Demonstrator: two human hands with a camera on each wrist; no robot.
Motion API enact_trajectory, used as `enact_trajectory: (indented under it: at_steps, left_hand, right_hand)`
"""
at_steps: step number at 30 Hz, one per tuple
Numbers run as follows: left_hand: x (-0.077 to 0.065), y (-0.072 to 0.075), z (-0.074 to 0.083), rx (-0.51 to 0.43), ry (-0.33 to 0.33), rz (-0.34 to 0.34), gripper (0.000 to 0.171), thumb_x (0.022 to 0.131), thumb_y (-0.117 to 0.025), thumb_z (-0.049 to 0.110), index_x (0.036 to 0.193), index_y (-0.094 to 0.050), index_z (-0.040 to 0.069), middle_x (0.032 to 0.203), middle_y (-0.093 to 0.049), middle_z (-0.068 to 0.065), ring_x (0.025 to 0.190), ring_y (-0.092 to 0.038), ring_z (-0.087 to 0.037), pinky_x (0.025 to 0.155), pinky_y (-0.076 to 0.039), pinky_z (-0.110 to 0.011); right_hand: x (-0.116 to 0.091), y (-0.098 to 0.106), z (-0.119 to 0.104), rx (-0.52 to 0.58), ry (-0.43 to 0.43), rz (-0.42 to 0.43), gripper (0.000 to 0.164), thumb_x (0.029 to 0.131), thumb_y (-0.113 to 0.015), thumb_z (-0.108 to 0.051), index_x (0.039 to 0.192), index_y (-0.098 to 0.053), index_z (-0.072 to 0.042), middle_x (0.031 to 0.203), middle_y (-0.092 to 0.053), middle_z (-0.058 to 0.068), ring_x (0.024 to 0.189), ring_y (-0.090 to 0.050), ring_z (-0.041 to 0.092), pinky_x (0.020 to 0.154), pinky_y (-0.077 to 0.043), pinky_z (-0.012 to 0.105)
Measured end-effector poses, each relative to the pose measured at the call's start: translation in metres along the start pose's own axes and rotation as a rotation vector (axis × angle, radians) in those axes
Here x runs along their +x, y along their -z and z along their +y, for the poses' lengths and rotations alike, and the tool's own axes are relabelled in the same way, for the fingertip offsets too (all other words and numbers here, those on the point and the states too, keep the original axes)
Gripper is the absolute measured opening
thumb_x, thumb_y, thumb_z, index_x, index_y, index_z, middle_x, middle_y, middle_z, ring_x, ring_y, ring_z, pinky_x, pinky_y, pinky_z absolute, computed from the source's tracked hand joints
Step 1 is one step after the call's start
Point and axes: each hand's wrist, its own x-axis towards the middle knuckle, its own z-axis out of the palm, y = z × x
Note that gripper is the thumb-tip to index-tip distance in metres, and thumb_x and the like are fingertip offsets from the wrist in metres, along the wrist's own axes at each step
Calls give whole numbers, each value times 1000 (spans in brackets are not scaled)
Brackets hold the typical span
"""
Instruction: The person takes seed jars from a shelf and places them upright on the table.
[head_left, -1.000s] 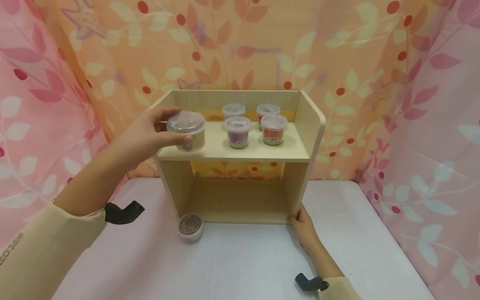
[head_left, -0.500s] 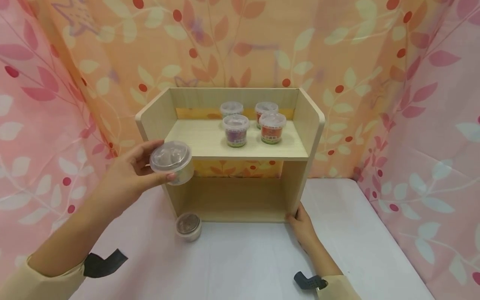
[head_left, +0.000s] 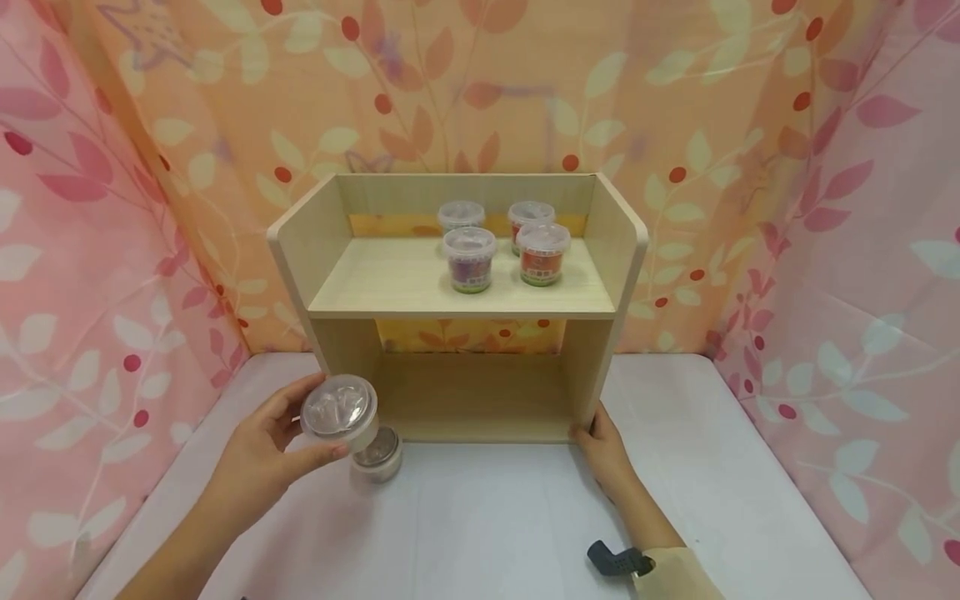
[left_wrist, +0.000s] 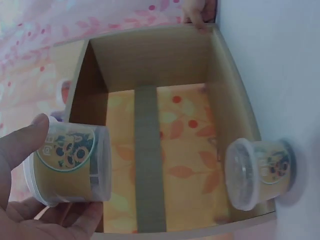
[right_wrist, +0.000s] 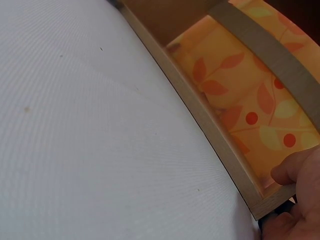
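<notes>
My left hand (head_left: 243, 458) holds a clear-lidded plastic tub (head_left: 341, 412) between thumb and fingers, in front of the shelf's lower left corner. In the left wrist view this held tub (left_wrist: 70, 162) shows a round flower label. A second tub (head_left: 380, 467) of the same kind stands on the table by the shelf's front left corner, partly covered by the held one in the head view. My right hand (head_left: 609, 454) grips the lower right front edge of the small wooden shelf (head_left: 457, 315); in the right wrist view the thumb lies on the side panel (right_wrist: 272, 200).
Several small lidded cups stand on the upper board, among them a purple cup (head_left: 470, 265) and an orange-red cup (head_left: 542, 258). A white cloth covers the table (head_left: 487, 525). Patterned curtains (head_left: 420, 92) enclose the back and sides.
My left hand has carried the tub down from the upper board's left end to the lower left corner, near the second tub. My right hand stays on the shelf's edge.
</notes>
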Motion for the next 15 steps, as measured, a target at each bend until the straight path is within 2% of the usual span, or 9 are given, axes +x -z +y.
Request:
enact_trajectory:
  at_steps: [3, 10, 15]
  left_hand:
    - [-6, 0, -10, 11, -36, -21, 88, 75, -91, 7, 151, -47, 6, 141, -57, -13, 121, -55, 8, 97, -45, -6]
    - [-22, -3, -35, 6, -138, -105, 90, 71, -92, 2, 149, -49, 12, 146, -53, 6, 126, -52, 5, 102, -42, -7]
    - [-33, -9, -55, -58, -194, -142, 88, 71, -91, -2, 148, -50, 7, 143, -52, -8, 125, -53, -1, 103, -43, -9]
  right_hand:
    - [1, 0, 1, 4, 1, 6, 69, 101, -55, -1, 162, -25, -12, 165, -31, 17, 154, -23, 36, 126, -17, 53]
    - [1, 0, 3, -12, -8, -2, 68, 102, -54, 0, 162, -23, -12, 165, -31, 17, 154, -24, 36, 126, -19, 53]
    - [1, 1, 2, 1, -11, -2, 67, 102, -54, 0, 161, -25, -11, 164, -32, 19, 154, -25, 37, 126, -18, 53]
